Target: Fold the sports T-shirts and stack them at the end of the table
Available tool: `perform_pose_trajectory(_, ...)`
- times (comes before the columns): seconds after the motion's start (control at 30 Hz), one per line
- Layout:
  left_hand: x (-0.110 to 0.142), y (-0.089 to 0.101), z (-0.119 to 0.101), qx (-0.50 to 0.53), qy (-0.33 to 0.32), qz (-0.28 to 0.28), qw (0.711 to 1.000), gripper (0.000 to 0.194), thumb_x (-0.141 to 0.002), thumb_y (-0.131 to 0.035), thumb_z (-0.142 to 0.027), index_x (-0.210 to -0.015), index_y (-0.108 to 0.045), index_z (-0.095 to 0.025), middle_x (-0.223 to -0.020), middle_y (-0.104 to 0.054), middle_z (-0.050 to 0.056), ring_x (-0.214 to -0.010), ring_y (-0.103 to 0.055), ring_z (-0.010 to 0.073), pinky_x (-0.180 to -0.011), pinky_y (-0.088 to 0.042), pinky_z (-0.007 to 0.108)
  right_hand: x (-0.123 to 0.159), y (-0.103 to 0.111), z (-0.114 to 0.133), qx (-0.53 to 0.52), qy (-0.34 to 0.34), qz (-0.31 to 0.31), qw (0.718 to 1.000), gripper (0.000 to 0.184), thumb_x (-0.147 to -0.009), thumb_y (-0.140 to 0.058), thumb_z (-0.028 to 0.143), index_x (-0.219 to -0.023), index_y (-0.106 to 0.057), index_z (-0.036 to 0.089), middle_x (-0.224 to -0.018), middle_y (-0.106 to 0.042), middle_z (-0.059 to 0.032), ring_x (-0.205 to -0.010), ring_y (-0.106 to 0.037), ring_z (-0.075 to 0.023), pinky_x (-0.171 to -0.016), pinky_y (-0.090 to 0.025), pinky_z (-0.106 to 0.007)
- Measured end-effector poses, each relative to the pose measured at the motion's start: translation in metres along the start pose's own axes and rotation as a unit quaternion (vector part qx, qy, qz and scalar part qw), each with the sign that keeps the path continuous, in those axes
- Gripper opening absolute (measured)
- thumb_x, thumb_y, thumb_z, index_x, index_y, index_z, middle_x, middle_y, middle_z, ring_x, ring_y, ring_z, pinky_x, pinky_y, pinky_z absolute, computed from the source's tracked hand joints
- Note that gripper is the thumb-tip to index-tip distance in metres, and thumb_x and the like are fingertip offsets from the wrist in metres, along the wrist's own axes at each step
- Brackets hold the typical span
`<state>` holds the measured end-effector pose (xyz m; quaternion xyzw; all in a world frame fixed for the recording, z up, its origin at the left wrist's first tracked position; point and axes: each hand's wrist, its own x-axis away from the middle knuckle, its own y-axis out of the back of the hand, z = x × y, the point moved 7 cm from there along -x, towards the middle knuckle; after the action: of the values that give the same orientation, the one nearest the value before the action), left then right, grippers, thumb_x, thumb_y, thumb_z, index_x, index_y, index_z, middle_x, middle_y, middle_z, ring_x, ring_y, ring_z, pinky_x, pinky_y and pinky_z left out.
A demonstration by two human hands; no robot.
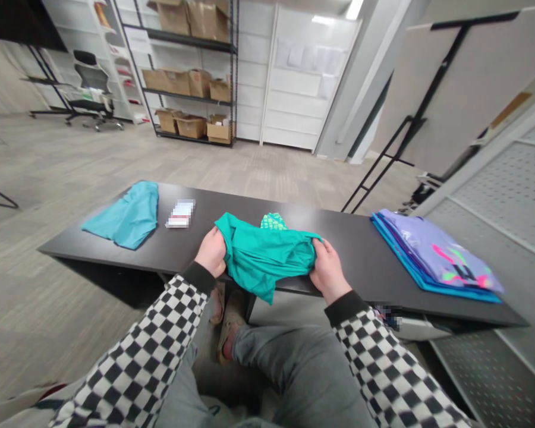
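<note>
A teal-green cloth garment [267, 249] is stretched between my two hands over the front edge of the dark table. My left hand [213, 251] grips its left end, fingers closed. At the other end my right hand [327, 266] pinches the fabric near its upper corner. The middle sags in folds, and a pointed flap hangs below the table edge. Behind it, a green and yellow-green checked part [273, 222] rests on the table; I cannot tell whether it belongs to the same garment.
On the left of the table [196, 244] lies a light blue cloth [131, 217], beside a small blurred item [181, 214]. A stack of folded garments, lilac on top [437, 246], sits at the right. Shelves with cardboard boxes [191, 126] stand across the floor.
</note>
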<state>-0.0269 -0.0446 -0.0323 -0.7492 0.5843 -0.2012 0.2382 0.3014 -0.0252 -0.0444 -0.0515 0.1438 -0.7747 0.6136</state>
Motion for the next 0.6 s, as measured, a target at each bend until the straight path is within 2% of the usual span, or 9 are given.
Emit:
perform_pose_trajectory(0.1, -0.013, -0.019, -0.047, -0.053, -0.042, 0.025, 0.997, 0.038, -0.083, -0.097, -0.048, -0.102, -0.076, -0.023, -0.098, -0.086, 0.008, -0.109, -0.083, 0.0331, -0.101, -0.07, 0.049, -0.014, 0.007, 0.037, 0.131, 0.084, 0.017, 0.988, 0.045, -0.087, -0.086, 0.067, -0.103, -0.08, 0.025, -0.092, -0.082, -0.0037, -0.085, -0.074, -0.0253, -0.085, -0.064, -0.042)
perform_pose_trajectory(0.23, -0.023, -0.064, -0.11, -0.129, -0.096, 0.109, 0.981, 0.034, -0.083, -0.097, -0.044, -0.098, -0.076, -0.022, -0.09, -0.083, 0.005, -0.103, -0.083, 0.0307, -0.091, -0.072, 0.042, -0.037, 0.021, 0.104, 0.262, 0.19, 0.047, 0.945, 0.047, -0.1, -0.073, 0.07, -0.111, -0.085, 0.025, -0.101, -0.084, -0.0056, -0.095, -0.075, -0.0276, -0.092, -0.062, -0.044)
perform_pose_trajectory(0.3, -0.027, -0.087, -0.136, -0.161, -0.114, 0.134, 0.971, 0.032, -0.086, -0.095, -0.042, -0.099, -0.076, -0.02, -0.088, -0.082, 0.003, -0.103, -0.083, 0.0297, -0.088, -0.072, 0.039, -0.046, 0.025, 0.134, 0.284, 0.209, 0.068, 0.933, 0.044, -0.102, -0.073, 0.066, -0.111, -0.086, 0.025, -0.1, -0.084, -0.0057, -0.098, -0.075, -0.0285, -0.097, -0.062, -0.046)
perform_pose_trajectory(0.37, -0.029, -0.111, -0.155, -0.19, -0.135, 0.148, 0.961, 0.028, -0.093, -0.09, -0.041, -0.103, -0.077, -0.018, -0.09, -0.082, 0.002, -0.104, -0.083, 0.0287, -0.088, -0.071, 0.037, -0.045, 0.024, 0.158, 0.263, 0.208, 0.078, 0.939, 0.037, -0.1, -0.078, 0.059, -0.112, -0.086, 0.025, -0.101, -0.083, -0.0058, -0.103, -0.076, -0.0291, -0.103, -0.061, -0.048)
perform_pose_trajectory(0.43, -0.028, -0.138, -0.162, -0.216, -0.146, 0.169, 0.95, 0.027, -0.1, -0.084, -0.042, -0.108, -0.077, -0.018, -0.093, -0.082, 0.001, -0.108, -0.083, 0.0285, -0.09, -0.071, 0.038, -0.032, 0.015, 0.176, 0.209, 0.212, 0.069, 0.952, 0.033, -0.094, -0.088, 0.048, -0.12, -0.084, 0.028, -0.114, -0.083, -0.0067, -0.115, -0.076, -0.0303, -0.111, -0.059, -0.05)
perform_pose_trajectory(0.5, -0.024, -0.169, -0.155, -0.228, -0.141, 0.205, 0.941, 0.028, -0.104, -0.08, -0.044, -0.112, -0.077, -0.017, -0.098, -0.083, 0.001, -0.11, -0.083, 0.0291, -0.093, -0.071, 0.041, -0.008, -0.007, 0.186, 0.15, 0.223, 0.085, 0.96, 0.052, -0.086, -0.096, 0.037, -0.135, -0.079, 0.032, -0.135, -0.079, -0.0077, -0.135, -0.071, -0.0321, -0.121, -0.054, -0.052)
perform_pose_trajectory(0.57, -0.016, -0.199, -0.141, -0.228, -0.126, 0.251, 0.932, 0.029, -0.105, -0.08, -0.044, -0.113, -0.077, -0.017, -0.103, -0.084, 0.002, -0.112, -0.083, 0.0301, -0.096, -0.071, 0.045, 0.017, -0.041, 0.187, 0.12, 0.225, 0.154, 0.955, 0.074, -0.08, -0.102, 0.031, -0.148, -0.072, 0.033, -0.15, -0.073, -0.008, -0.15, -0.062, -0.0343, -0.129, -0.049, -0.054)
perform_pose_trajectory(0.6, -0.012, -0.213, -0.133, -0.228, -0.118, 0.276, 0.926, 0.029, -0.105, -0.081, -0.044, -0.113, -0.077, -0.016, -0.105, -0.084, 0.002, -0.112, -0.083, 0.0305, -0.098, -0.071, 0.046, 0.026, -0.056, 0.186, 0.121, 0.224, 0.182, 0.95, 0.079, -0.077, -0.103, 0.029, -0.149, -0.072, 0.032, -0.152, -0.072, -0.0077, -0.153, -0.06, -0.0356, -0.13, -0.048, -0.054)
